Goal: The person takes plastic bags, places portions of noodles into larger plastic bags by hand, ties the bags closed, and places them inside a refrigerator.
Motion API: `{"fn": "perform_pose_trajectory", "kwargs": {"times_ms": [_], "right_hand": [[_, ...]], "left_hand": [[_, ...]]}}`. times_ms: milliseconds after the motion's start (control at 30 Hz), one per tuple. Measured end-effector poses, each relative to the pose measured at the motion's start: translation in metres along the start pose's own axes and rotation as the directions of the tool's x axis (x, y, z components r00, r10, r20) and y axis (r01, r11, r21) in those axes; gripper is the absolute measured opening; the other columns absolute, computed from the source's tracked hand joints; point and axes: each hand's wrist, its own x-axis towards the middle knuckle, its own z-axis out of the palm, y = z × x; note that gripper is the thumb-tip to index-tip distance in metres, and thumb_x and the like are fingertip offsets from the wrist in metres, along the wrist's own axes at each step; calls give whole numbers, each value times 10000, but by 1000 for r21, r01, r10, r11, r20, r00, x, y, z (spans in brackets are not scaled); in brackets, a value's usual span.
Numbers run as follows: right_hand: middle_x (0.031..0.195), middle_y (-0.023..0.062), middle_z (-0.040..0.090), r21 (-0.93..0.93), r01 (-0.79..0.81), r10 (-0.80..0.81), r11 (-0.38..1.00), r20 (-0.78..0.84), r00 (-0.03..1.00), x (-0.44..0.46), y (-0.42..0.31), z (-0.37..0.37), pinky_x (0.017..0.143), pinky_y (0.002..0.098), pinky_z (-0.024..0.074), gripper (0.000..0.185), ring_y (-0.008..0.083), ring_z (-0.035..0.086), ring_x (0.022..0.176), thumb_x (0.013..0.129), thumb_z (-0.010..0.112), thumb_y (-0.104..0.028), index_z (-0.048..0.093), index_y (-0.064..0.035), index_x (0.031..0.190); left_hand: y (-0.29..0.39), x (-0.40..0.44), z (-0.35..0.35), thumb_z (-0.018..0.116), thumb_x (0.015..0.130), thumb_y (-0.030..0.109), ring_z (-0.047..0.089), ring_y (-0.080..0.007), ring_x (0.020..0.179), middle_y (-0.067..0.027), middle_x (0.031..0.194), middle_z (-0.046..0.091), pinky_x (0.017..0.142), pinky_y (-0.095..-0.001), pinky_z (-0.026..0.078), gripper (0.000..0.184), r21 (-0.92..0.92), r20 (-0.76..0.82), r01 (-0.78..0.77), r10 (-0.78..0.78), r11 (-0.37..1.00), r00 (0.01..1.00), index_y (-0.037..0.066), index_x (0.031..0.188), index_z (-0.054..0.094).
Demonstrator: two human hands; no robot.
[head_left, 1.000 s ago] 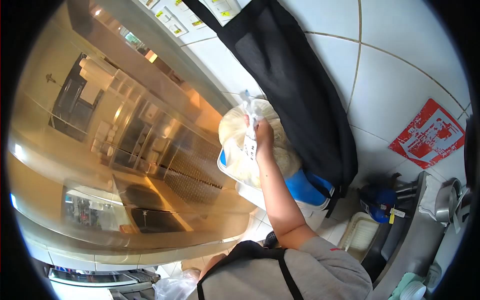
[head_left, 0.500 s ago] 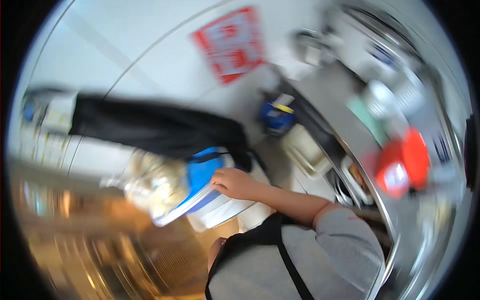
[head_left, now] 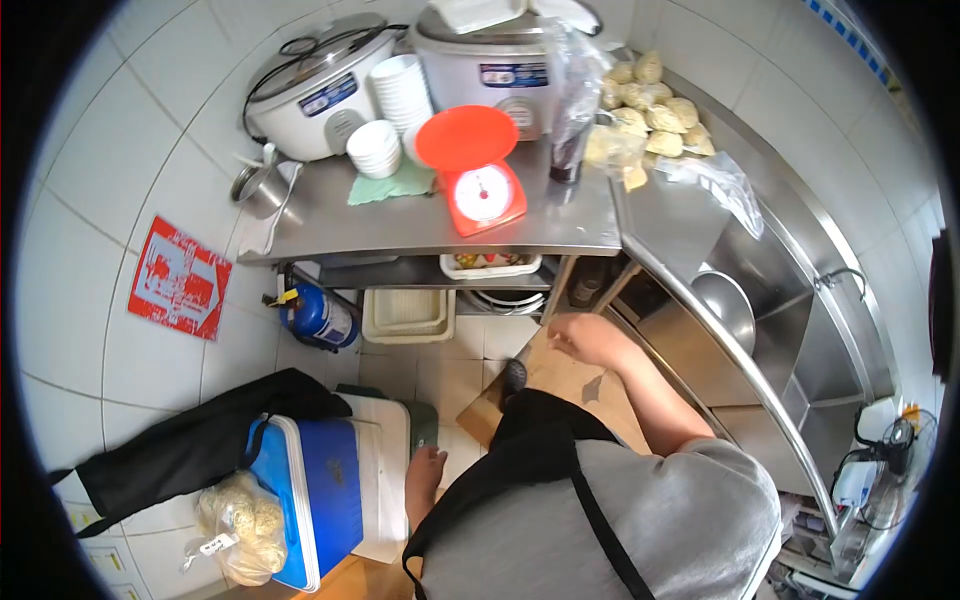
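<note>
My right hand (head_left: 590, 340) is over the floor in front of the steel table, its fingers loosely bent and slightly apart, with nothing visible in them. A brown cardboard sheet (head_left: 570, 385) lies on the floor below it. My left hand (head_left: 427, 468) hangs low beside my black apron, fingers half bent, and nothing shows in it. Nearest to that hand are a white box (head_left: 383, 470) and a blue cooler box (head_left: 325, 480). A clear bag of noodles (head_left: 240, 525) rests on the cooler's lid, next to a black cloth (head_left: 200, 440).
On the steel table (head_left: 320, 215) stand a red kitchen scale (head_left: 483, 195), stacked white bowls (head_left: 375, 150) and two rice cookers (head_left: 515, 75). Noodle portions (head_left: 660, 115) lie at the right, near a sink holding a metal bowl (head_left: 725, 305). Cream trays (head_left: 405, 315) and a blue canister (head_left: 320, 315) sit below.
The view has turned right, from the cooler toward the steel table. My right hand has left the cooler's edge and moved out to the right. My left hand stays low at my side.
</note>
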Motion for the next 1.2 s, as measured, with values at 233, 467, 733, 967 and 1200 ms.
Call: {"fn": "perform_pose_trajectory", "kwargs": {"times_ms": [233,467,733,967,1200], "right_hand": [[861,163,620,172,-95,153,980,-365,919,-29,102,-91,721,403,461,191,338,589,804,809,598,-216,622,-31,852],[955,170,566,-39,-471,140,881,-930,340,13,316,-180,811,370,448,102,326,588,859,725,639,-151,663,-106,814],[689,50,607,247,-437,455,865,-753,476,-10,412,-266,667,333,437,138,183,579,676,772,665,-194,630,-61,783],[677,-12,537,633,87,448,769,-632,632,-67,297,-268,627,226,392,193,66,469,663,722,726,-115,552,-32,726],[697,53,549,195,-7,155,981,-758,634,-96,260,-249,676,275,402,105,175,522,704,735,681,-72,646,-25,822]], "left_hand": [[77,5,4,584,819,289,571,-356,951,-202,972,613,816,-398,449,365,150,154,-90,66,985,986,-11,1026,586],[159,30,19,588,819,297,565,-351,978,-211,995,607,820,-406,445,365,243,117,-76,49,967,992,-4,1024,582],[405,70,78,560,861,216,580,-289,958,-143,1014,608,804,-329,452,255,-127,83,-669,680,733,729,15,1019,575],[565,97,129,592,834,121,579,-270,917,-129,1023,575,808,-333,446,218,-279,-86,-917,943,287,321,2,1016,574],[626,129,161,619,821,204,614,-266,753,-115,792,608,726,-322,473,243,-228,106,-917,945,327,310,0,951,588]]}}
